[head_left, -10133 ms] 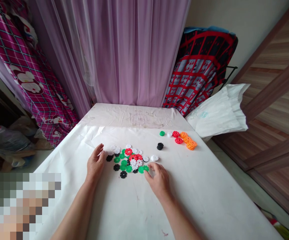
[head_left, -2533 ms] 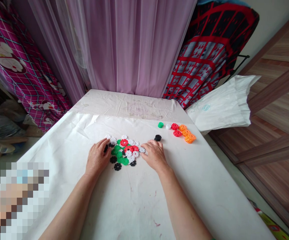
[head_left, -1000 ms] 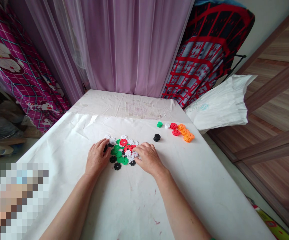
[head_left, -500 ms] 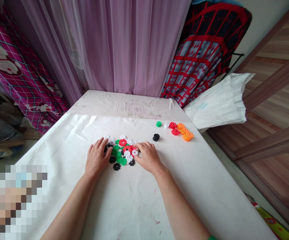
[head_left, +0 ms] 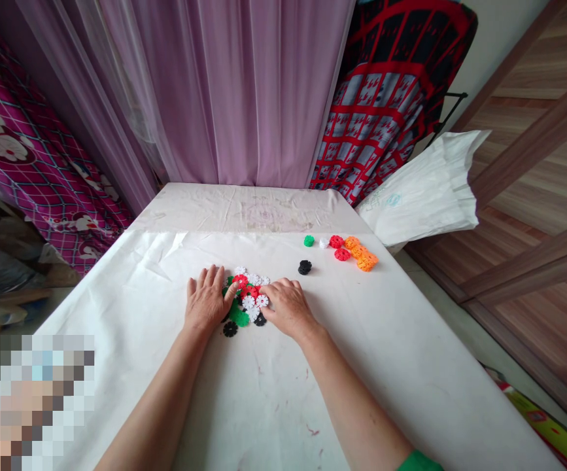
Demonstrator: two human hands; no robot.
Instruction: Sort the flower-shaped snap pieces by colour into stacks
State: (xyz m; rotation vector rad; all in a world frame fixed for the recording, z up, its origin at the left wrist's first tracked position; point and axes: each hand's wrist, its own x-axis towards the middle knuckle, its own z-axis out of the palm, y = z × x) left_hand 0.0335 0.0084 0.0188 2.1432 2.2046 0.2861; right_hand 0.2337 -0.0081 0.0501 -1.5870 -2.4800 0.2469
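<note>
Between my hands lies a loose pile of flower-shaped plastic discs, with red discs [head_left: 240, 281], white discs [head_left: 248, 302], green discs [head_left: 239, 317] and black discs [head_left: 230, 329] overlapping. My left hand [head_left: 209, 299] rests flat over the pile's left side, fingers spread and thumb reaching across the pieces. Discs beneath it are hidden. Cupped at the right side is my right hand [head_left: 286, 302], its thumb touching the pile's edge and its fingers loosely bent. No disc shows lifted in either hand.
Sorted apart at the right are a black stack [head_left: 305, 267], a green stack [head_left: 309, 241], a white stack [head_left: 324, 243], red stacks [head_left: 343, 254] and orange stacks [head_left: 365, 260]. A white bag [head_left: 423, 190] stands beside the covered table [head_left: 273, 405]. Purple curtains [head_left: 244, 91] hang behind.
My left hand has moved rightward onto the pile, covering discs that showed before and pushing the left edge inward. My right hand stays at the right edge. The view has shifted slightly.
</note>
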